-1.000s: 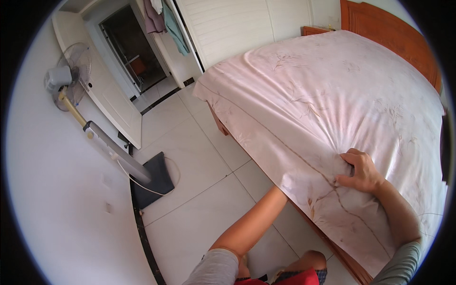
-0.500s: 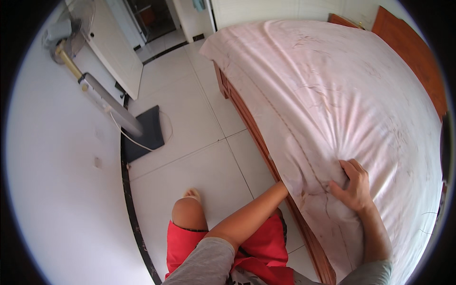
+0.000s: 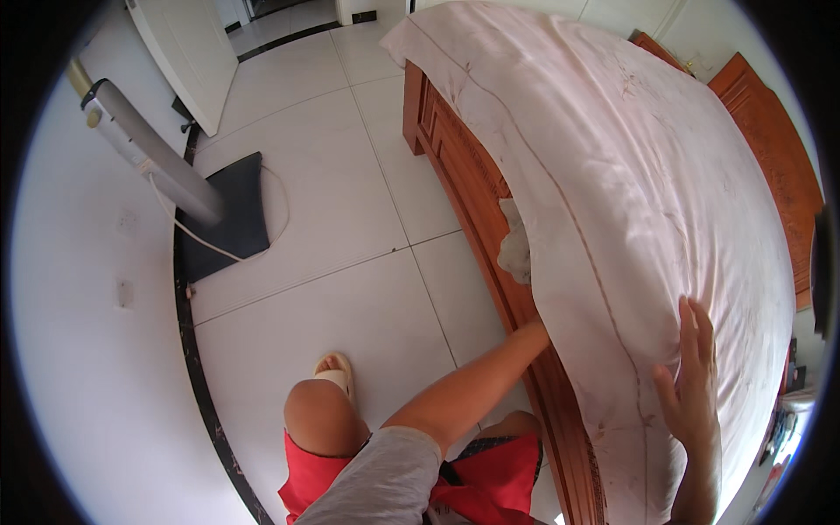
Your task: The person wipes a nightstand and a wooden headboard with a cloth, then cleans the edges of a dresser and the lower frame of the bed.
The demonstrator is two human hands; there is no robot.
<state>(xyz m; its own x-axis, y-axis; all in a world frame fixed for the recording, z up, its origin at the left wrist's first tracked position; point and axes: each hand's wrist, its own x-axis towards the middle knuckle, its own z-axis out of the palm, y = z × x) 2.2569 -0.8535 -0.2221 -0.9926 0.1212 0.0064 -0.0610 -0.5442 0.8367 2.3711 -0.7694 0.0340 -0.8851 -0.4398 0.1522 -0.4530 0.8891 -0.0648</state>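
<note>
We keep the right hand (image 3: 691, 385) flat, fingers spread, grasping nothing, pressing the pink sheet (image 3: 630, 201) down on the mattress top near the bed edge. The left hand is hidden beneath the sheet's overhang, beside the wooden bed frame (image 3: 477, 197); we cannot tell whether it is clenched or released. In our judgement, tucking works best if the upper palm holds the fabric taut while the lower arm pushes inward. The sheet covers the whole bed, pale pink with faint floral lines, lightly wrinkled; a bunched fold (image 3: 514, 245) hangs at the side.
</note>
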